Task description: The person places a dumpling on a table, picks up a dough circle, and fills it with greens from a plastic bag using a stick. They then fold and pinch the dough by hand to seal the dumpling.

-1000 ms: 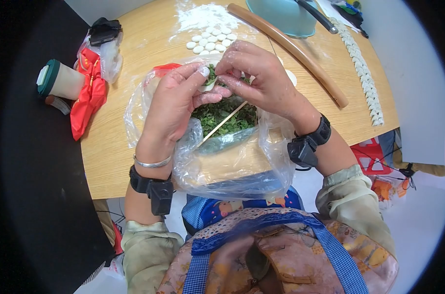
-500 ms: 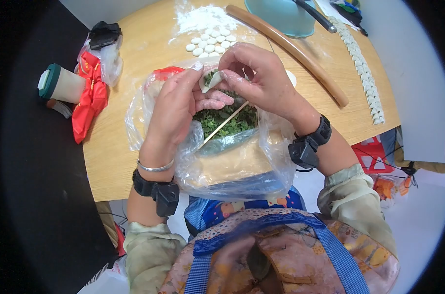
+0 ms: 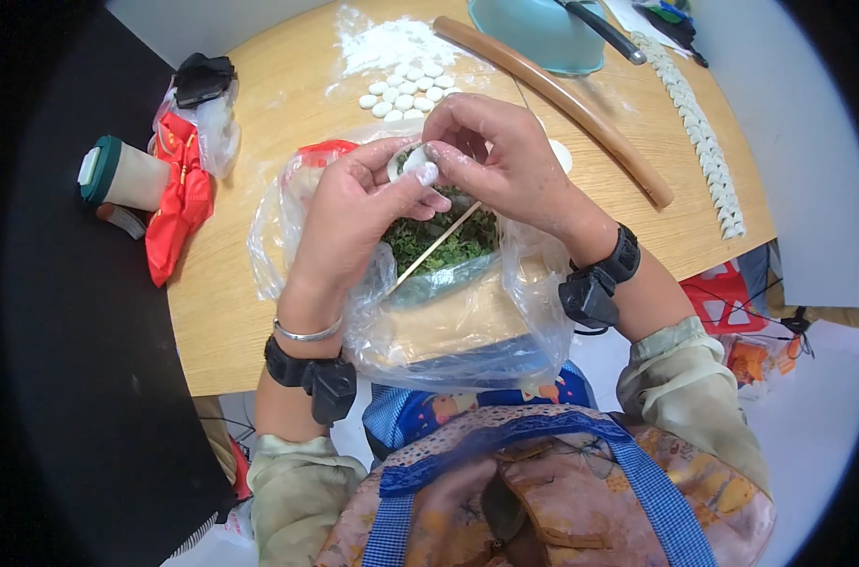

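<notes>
Both hands meet over a plastic bag, holding one dumpling [image 3: 406,164], a white dough wrapper folded round a little green filling. My left hand [image 3: 354,194] cradles it from the left, its floury thumb pressed on the front. From the right, my right hand [image 3: 495,156] pinches the wrapper's edge between thumb and index finger. Below the hands, chopped green filling [image 3: 448,250] lies in the clear plastic bag [image 3: 363,326], and a thin wooden stick [image 3: 434,248] slants across it. Part of the filling is hidden by my fingers.
Small dough rounds [image 3: 406,92] lie behind the hands by scattered flour [image 3: 391,45]. A long wooden rolling pin [image 3: 562,109] slants near a blue bowl [image 3: 533,38]. Folded dumplings [image 3: 702,137] line the right side. At left are a lidded cup [image 3: 136,177] and red packaging [image 3: 179,203].
My left thumb has come down across the front of the wrapper, and the left fingers have curled behind it. The wrapper is more folded over; my right hand keeps its pinch.
</notes>
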A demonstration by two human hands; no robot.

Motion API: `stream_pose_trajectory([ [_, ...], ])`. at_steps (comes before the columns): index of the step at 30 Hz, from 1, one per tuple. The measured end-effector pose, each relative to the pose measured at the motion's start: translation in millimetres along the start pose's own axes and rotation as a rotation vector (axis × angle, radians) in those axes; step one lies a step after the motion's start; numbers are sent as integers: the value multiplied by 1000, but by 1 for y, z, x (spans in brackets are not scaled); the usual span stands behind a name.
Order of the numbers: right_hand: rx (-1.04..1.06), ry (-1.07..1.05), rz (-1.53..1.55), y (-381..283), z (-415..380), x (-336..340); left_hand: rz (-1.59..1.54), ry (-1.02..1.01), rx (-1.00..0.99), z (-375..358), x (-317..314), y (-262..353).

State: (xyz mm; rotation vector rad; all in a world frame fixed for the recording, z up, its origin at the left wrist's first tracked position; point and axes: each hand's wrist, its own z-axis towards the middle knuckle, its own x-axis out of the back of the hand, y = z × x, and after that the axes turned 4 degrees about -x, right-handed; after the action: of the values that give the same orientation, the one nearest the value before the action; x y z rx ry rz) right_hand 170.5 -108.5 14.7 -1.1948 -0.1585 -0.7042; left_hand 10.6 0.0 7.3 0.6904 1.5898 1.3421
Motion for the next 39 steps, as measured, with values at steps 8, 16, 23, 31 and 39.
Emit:
stream_pose_trajectory([
  [8, -15, 54, 71, -2, 1, -3, 83, 3, -43, 1, 0, 0],
  [16, 31, 56, 37, -7, 1, 1, 73, 24, -81, -1, 0, 3],
  [23, 123, 102, 55, -8, -1, 1, -16, 25, -138, 0, 0, 4],
  [31, 250, 83, 20, -10, 1, 2, 0, 7, -173, 0, 0, 1],
  [39, 243, 25, -39, -8, 1, 4, -32, 35, -178, -1, 0, 1],
])
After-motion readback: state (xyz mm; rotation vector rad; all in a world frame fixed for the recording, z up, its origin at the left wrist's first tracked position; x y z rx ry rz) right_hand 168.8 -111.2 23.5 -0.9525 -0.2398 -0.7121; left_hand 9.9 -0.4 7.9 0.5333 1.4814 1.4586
